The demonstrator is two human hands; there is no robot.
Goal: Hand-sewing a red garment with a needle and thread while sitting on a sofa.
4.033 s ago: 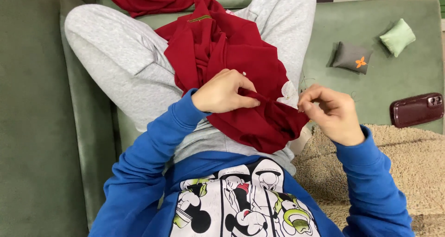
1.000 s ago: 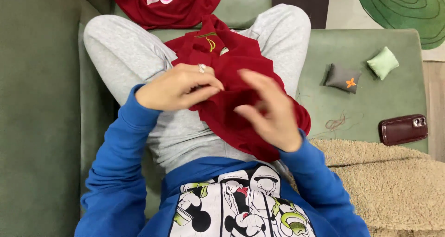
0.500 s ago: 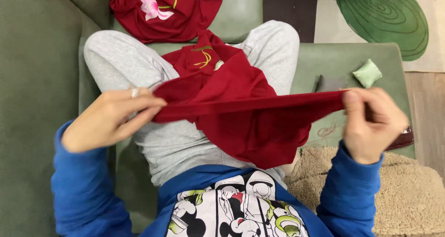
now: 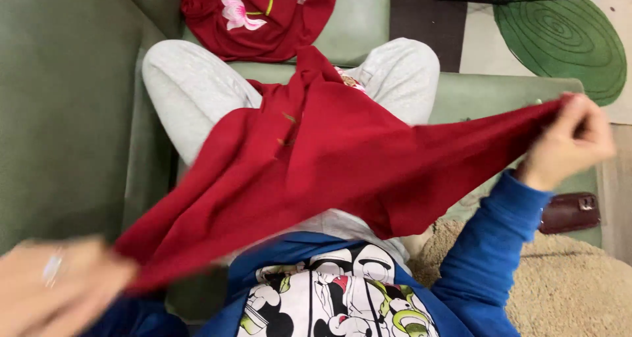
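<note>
No packages, labels, signs or screens were visible. The nearest candidate, a small dark brown pouch-like case with a metal clasp, lay at the right on the green seat.

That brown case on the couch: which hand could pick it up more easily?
The right hand, probably. It grips the red cloth just above the brown case; the left hand is on the far side.

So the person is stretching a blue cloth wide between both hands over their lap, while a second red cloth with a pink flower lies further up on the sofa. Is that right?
Not quite: the cloth stretched between the left hand and the right hand is dark red, not blue; only the sleeves are blue. The head view shows it. The rest holds: a second red cloth with a pink flower lies further up on the green sofa.
</note>
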